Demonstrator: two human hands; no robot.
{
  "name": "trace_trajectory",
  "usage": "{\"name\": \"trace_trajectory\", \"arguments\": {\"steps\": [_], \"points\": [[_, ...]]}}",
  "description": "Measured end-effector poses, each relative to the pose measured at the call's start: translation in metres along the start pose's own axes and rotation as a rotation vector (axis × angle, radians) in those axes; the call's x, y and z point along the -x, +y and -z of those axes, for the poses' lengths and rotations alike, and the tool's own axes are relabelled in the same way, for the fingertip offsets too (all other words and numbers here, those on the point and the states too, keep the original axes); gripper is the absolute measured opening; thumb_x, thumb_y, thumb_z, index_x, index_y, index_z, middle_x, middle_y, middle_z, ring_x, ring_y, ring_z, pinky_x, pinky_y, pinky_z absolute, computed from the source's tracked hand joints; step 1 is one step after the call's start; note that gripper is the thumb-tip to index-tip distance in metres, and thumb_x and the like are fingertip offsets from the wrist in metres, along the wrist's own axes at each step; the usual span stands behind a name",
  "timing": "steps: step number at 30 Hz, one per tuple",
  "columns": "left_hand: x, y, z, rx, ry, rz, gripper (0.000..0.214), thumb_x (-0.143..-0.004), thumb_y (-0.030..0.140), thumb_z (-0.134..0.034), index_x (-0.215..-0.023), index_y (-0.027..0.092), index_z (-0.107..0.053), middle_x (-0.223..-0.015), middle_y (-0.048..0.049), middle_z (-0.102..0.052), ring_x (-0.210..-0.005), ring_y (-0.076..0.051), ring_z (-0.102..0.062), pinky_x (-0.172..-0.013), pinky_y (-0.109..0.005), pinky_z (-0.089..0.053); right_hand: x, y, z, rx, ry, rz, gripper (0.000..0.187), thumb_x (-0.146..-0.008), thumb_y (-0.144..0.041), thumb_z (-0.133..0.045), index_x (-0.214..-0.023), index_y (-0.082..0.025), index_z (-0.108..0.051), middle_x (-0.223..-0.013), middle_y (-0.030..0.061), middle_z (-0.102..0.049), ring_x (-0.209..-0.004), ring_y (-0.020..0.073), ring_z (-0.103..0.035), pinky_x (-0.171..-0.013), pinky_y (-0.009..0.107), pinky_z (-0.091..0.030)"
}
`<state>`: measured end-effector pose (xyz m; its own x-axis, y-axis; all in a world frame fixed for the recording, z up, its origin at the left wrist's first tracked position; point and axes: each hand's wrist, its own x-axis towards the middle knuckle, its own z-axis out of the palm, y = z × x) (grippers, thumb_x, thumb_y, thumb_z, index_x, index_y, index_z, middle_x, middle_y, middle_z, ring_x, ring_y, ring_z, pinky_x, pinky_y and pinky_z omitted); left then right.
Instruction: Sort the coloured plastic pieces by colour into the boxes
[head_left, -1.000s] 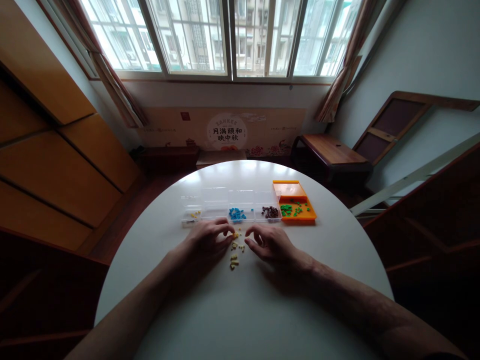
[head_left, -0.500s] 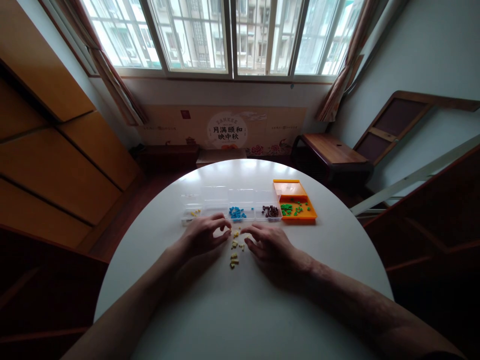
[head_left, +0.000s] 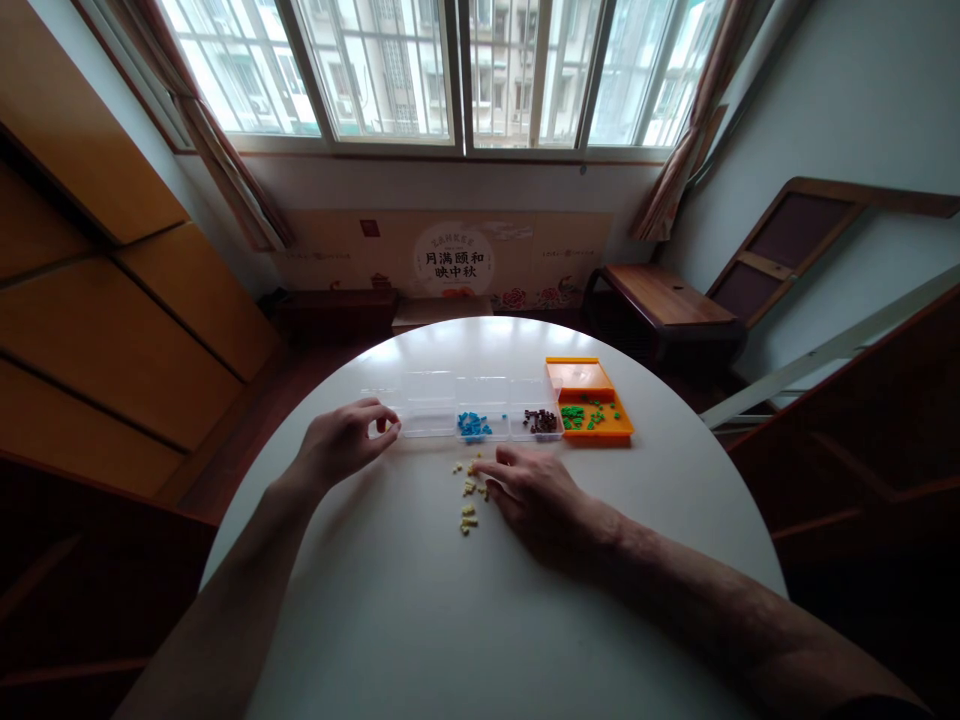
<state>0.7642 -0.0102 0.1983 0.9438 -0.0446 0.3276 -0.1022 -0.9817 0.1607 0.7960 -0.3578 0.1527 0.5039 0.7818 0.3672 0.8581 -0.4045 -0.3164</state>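
Several small yellow pieces (head_left: 469, 494) lie loose on the round white table (head_left: 420, 620). My right hand (head_left: 529, 487) rests just right of them, fingertips touching the nearest ones, fingers curled low. My left hand (head_left: 346, 437) hovers over the leftmost compartment of the clear plastic organiser (head_left: 435, 412), thumb and forefinger pinched; whatever they hold is too small to see. The organiser also holds blue pieces (head_left: 472, 425) and dark brown pieces (head_left: 541, 422).
An orange tray (head_left: 592, 380) with green pieces (head_left: 583, 415) sits right of the organiser. Behind the table are a window, a low wooden bench (head_left: 660, 300) and a printed panel. Wooden cabinets stand at the left, a sloped rail at the right.
My left hand has left the yellow pile and moved left and away, to the organiser's leftmost compartment. My right hand has stayed by the pile, shifting slightly.
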Motion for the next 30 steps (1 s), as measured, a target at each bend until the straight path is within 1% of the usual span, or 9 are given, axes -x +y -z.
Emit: {"name": "trace_trajectory", "arguments": {"steps": [4, 9, 12, 15, 18, 20, 23, 27, 30], "points": [[0.0, -0.005, -0.002, -0.014, -0.003, 0.035, 0.024, -0.095, 0.046, -0.064, -0.095, 0.028, -0.081, -0.094, 0.0026, -0.077, -0.066, -0.013, -0.063, -0.059, -0.026, -0.038, 0.001, 0.001, -0.002, -0.033, 0.029, -0.004, 0.027, -0.106, -0.023, -0.059, -0.129, -0.025, -0.074, -0.107, 0.0058, -0.072, -0.086, 0.0163, -0.064, -0.075, 0.026, -0.044], [0.0, -0.009, -0.003, -0.023, 0.077, 0.056, 0.019, -0.093, 0.042, -0.067, -0.094, 0.028, -0.081, -0.094, 0.0031, -0.077, -0.064, -0.012, -0.064, -0.056, -0.024, -0.038, 0.001, 0.006, -0.005, -0.067, 0.065, -0.027, 0.019, -0.108, -0.026, -0.06, -0.116, -0.026, -0.077, -0.103, 0.0049, -0.073, -0.083, 0.0154, -0.064, -0.071, 0.026, -0.043], [0.0, -0.002, -0.002, -0.014, 0.133, 0.057, 0.018, -0.093, 0.039, -0.068, -0.095, 0.027, -0.081, -0.094, 0.003, -0.078, -0.062, -0.012, -0.063, -0.056, -0.025, -0.039, 0.002, 0.008, -0.007, -0.075, 0.078, -0.041, 0.019, -0.111, -0.029, -0.058, -0.108, -0.025, -0.077, -0.1, 0.0044, -0.073, -0.082, 0.015, -0.064, -0.071, 0.026, -0.042], [-0.001, 0.014, -0.005, 0.0, 0.173, 0.02, 0.02, -0.097, 0.038, -0.065, -0.097, 0.026, -0.081, -0.094, 0.0024, -0.077, -0.06, -0.01, -0.06, -0.057, -0.024, -0.041, 0.002, 0.009, -0.008, -0.071, 0.074, -0.059, 0.02, -0.111, -0.03, -0.058, -0.102, -0.023, -0.074, -0.098, 0.0037, -0.072, -0.082, 0.015, -0.064, -0.072, 0.026, -0.041], [0.001, 0.037, -0.013, 0.051, 0.189, -0.114, 0.023, -0.101, 0.037, -0.062, -0.099, 0.024, -0.082, -0.091, 0.001, -0.077, -0.059, -0.01, -0.059, -0.057, -0.024, -0.042, 0.002, 0.008, -0.008, -0.061, 0.057, -0.069, 0.019, -0.111, -0.029, -0.058, -0.1, -0.022, -0.071, -0.098, 0.0039, -0.07, -0.083, 0.0154, -0.062, -0.073, 0.026, -0.041], [0.004, 0.053, -0.02, 0.092, 0.203, -0.251, 0.022, -0.102, 0.037, -0.063, -0.098, 0.025, -0.082, -0.087, 0.0011, -0.076, -0.058, -0.01, -0.059, -0.058, -0.024, -0.043, 0.001, 0.008, -0.009, -0.056, 0.047, -0.065, 0.017, -0.112, -0.028, -0.057, -0.102, -0.021, -0.069, -0.1, 0.0046, -0.07, -0.081, 0.0156, -0.061, -0.073, 0.026, -0.041], [0.009, 0.073, -0.029, 0.182, 0.166, -0.473, 0.017, -0.101, 0.036, -0.068, -0.101, 0.025, -0.081, -0.085, -0.0001, -0.076, -0.067, -0.012, -0.067, -0.061, -0.025, -0.047, 0.001, 0.009, -0.012, -0.067, 0.069, -0.066, 0.013, -0.111, -0.026, -0.058, -0.106, -0.02, -0.068, -0.103, 0.0054, -0.07, -0.08, 0.0158, -0.061, -0.072, 0.026, -0.042], [0.014, 0.091, -0.036, 0.276, 0.133, -0.541, 0.016, -0.101, 0.039, -0.072, -0.101, 0.025, -0.08, -0.088, -0.0017, -0.079, -0.073, -0.013, -0.072, -0.066, -0.025, -0.053, 0.0, 0.014, -0.015, -0.18, 0.135, -0.096, 0.013, -0.113, -0.027, -0.055, -0.109, -0.021, -0.067, -0.106, 0.0054, -0.069, -0.084, 0.016, -0.063, -0.075, 0.026, -0.045], [0.015, 0.097, -0.041, 0.303, 0.181, -0.584, 0.014, -0.101, 0.039, -0.074, -0.105, 0.026, -0.08, -0.092, -0.0021, -0.081, -0.076, -0.014, -0.074, -0.071, -0.027, -0.056, -0.002, 0.016, -0.013, -0.309, 0.144, -0.082, 0.013, -0.113, -0.029, -0.055, -0.109, -0.022, -0.065, -0.106, 0.0047, -0.068, -0.085, 0.0162, -0.063, -0.079, 0.026, -0.049]]}}
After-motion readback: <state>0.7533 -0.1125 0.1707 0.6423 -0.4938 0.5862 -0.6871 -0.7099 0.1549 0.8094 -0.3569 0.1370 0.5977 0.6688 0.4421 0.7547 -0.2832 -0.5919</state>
